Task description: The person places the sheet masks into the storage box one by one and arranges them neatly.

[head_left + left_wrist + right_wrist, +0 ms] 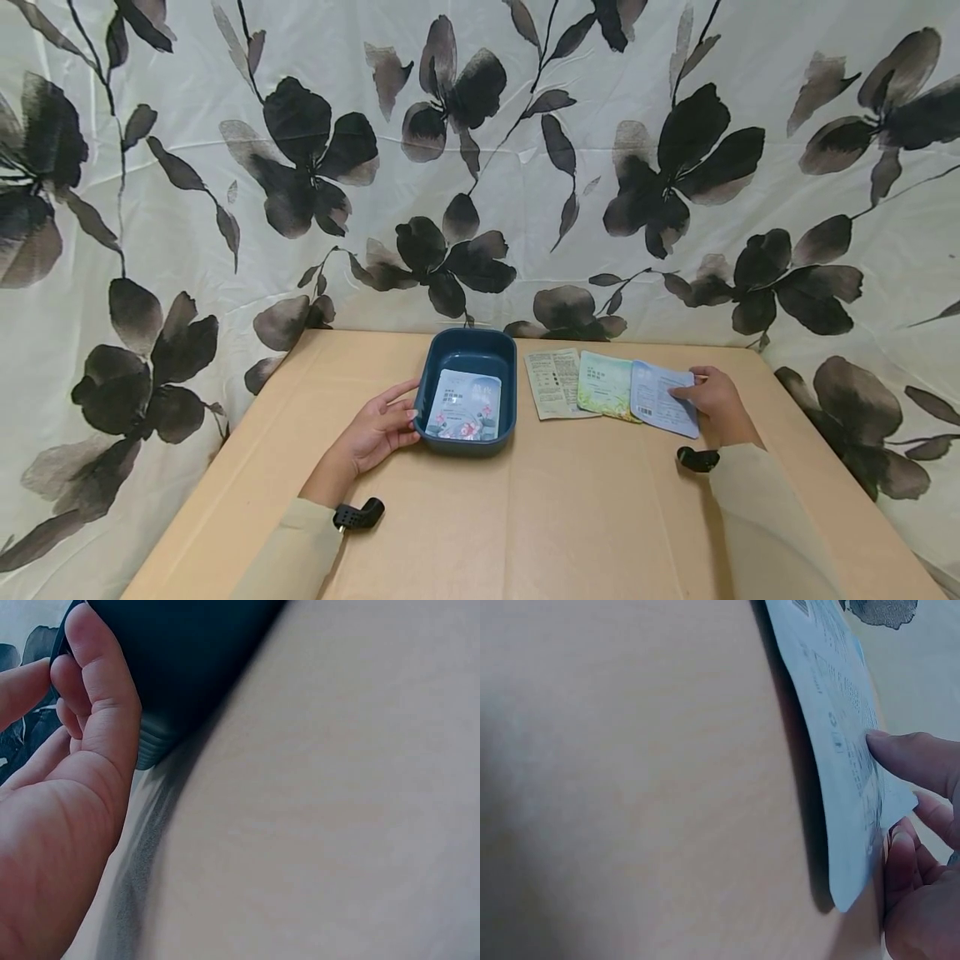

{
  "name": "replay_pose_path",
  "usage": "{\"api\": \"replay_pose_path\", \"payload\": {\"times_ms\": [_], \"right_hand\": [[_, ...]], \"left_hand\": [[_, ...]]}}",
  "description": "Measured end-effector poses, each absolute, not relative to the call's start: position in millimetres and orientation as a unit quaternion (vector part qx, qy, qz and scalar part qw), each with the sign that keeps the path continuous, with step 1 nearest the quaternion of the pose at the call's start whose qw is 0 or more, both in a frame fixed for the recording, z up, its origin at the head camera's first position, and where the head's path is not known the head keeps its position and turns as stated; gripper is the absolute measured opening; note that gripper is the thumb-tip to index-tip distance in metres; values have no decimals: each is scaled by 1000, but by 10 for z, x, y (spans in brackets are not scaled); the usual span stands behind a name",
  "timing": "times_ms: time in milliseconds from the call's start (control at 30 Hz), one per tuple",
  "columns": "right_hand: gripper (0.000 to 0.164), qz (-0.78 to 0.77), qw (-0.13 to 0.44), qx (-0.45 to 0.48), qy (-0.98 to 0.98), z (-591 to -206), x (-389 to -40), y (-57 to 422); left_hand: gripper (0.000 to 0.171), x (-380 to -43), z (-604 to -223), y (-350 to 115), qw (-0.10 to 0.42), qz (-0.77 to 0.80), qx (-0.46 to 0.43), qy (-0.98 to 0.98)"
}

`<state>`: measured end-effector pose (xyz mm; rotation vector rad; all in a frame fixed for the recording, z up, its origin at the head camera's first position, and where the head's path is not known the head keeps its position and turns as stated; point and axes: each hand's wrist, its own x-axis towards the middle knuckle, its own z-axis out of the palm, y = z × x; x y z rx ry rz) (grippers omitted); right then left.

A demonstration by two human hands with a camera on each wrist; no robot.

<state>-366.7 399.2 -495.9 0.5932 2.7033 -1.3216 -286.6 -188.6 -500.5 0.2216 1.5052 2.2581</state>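
My left hand [382, 429] holds the left side of a dark blue plastic bin [467, 450], its thumb and fingers at the rim. Inside the bin lies a pale blue sheet mask packet [467, 400] with pink flowers. My right hand [718, 400] pinches the right edge of a light blue sheet mask packet [663, 398], printed side up. In the right wrist view the thumb presses on top of this packet [840, 750], with fingers at its edge and underneath. Its left edge overlaps a green packet [611, 385], which in turn overlaps a beige-grey packet [557, 392].
The light wooden-looking tabletop [585, 517] stretches towards me and ends at a white cloth with dark flowers [555, 208] behind and at the sides. A black band [358, 515] circles the left wrist and another band [697, 460] the right.
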Motion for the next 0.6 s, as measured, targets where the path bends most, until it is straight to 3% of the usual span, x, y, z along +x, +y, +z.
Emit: {"api": "replay_pose_path", "payload": {"times_ms": [600], "right_hand": [[83,-441,14,184,878,-5008,-3534,3981]], "left_hand": [[70,-2866,-5057,-1947,214,809,82,541]]}}
